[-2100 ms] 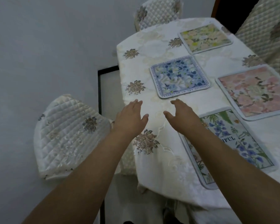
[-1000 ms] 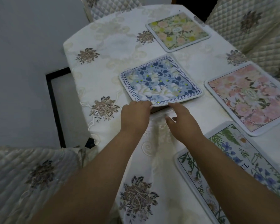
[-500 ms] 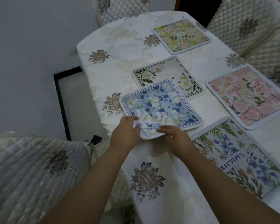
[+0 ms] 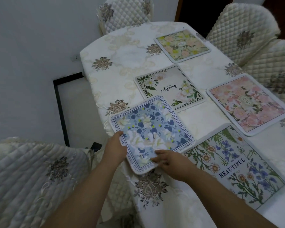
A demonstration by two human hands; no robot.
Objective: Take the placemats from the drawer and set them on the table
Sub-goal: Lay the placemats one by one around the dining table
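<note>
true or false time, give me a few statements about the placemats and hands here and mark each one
1. The left hand and right hand both hold the blue placemat. True.
2. The pink placemat lies under the blue one. False: it lies apart on the right; the blue one's far corner overlaps the white placemat.
3. Five placemats are in view. True.
4. The wildflower placemat reads WELCOME. False: it reads BEAUTIFUL.
</note>
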